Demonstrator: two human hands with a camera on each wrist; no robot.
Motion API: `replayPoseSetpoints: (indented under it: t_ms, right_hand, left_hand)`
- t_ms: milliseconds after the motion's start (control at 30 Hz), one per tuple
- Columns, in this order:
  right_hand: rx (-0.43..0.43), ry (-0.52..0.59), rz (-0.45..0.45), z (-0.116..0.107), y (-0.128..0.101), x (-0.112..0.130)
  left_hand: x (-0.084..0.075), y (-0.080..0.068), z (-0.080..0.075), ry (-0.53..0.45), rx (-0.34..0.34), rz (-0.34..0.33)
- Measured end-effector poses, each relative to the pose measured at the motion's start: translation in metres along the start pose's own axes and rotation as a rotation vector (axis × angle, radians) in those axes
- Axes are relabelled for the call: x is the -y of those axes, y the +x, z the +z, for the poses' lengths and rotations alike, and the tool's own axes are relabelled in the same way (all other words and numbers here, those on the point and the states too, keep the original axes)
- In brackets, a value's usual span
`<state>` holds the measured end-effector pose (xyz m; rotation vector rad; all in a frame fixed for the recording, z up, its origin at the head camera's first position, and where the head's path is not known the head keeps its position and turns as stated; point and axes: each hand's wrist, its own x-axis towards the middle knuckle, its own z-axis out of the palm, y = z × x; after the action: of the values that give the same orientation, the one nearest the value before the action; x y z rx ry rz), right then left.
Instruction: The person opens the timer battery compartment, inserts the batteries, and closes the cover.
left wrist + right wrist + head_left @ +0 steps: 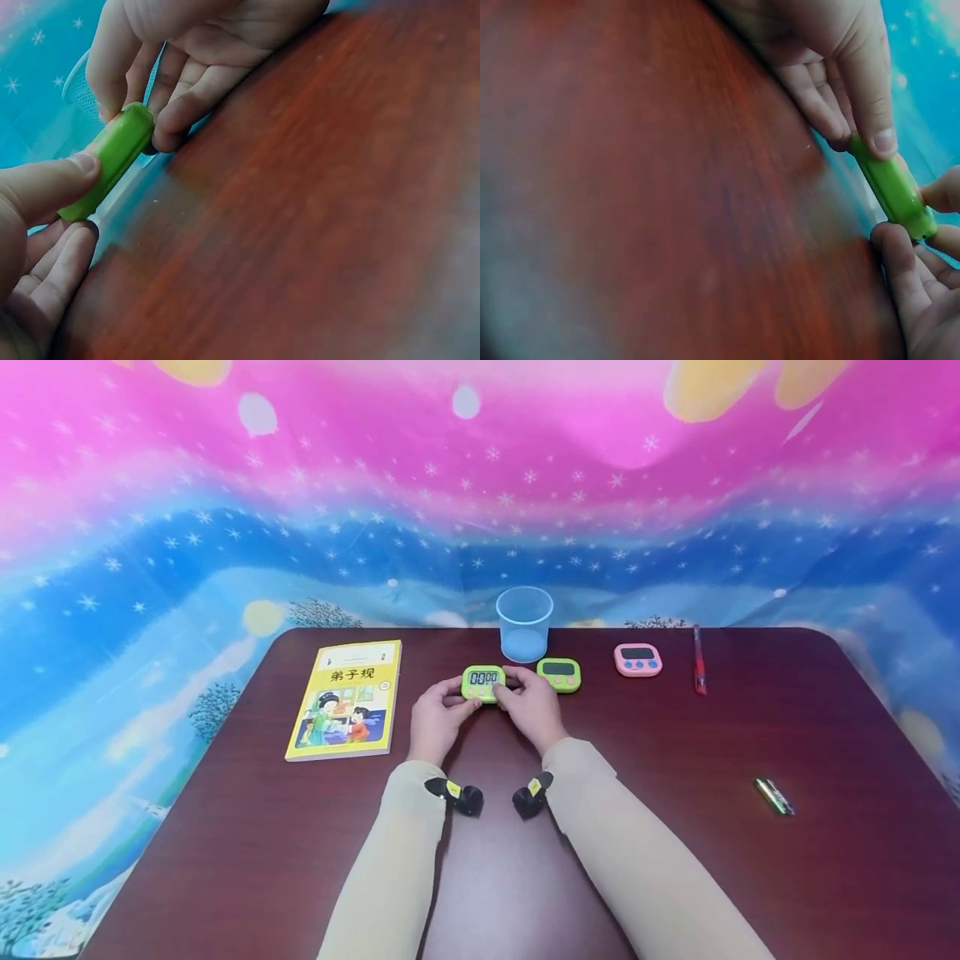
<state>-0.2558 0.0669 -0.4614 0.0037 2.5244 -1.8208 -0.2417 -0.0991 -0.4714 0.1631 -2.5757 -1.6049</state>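
Note:
A green digital timer (480, 684), its screen lit with zeros, is held between both hands close over the table. My left hand (438, 717) grips its left end, the thumb (84, 163) along the lower edge and other fingers beneath or behind. My right hand (534, 710) holds the right end, with its thumb on the front face near the buttons. In the right wrist view the green timer (892, 187) shows edge-on between the fingers of both hands. A second green timer (558, 675), with a blank screen, lies just right of the right hand.
Behind the timers stands a clear blue plastic cup (524, 625). A yellow picture book (347, 702) lies to the left. Rightward are a pink timer (638, 660), a red pen (699, 662) and batteries (773, 797), all on the dark wooden table (675, 877). A patterned cloth (420, 502) hangs behind.

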Motion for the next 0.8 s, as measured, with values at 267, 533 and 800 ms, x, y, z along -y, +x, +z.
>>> replayPoseSetpoints:
  t_ms: [267, 533, 800]
  right_hand:
    - [-0.009, -0.062, -0.005, 0.004, 0.014, 0.003]
    - [-0.042, -0.169, -0.008, 0.007, 0.019, 0.004]
    - [-0.005, -0.201, -0.014, 0.008, 0.021, 0.003]
  left_hand:
    - [0.001, 0.012, 0.001, 0.064, -0.022, -0.012]
    - [0.000, 0.022, 0.002, 0.099, -0.030, -0.013]
    - [0.001, 0.025, 0.000, 0.160, -0.033, -0.026]
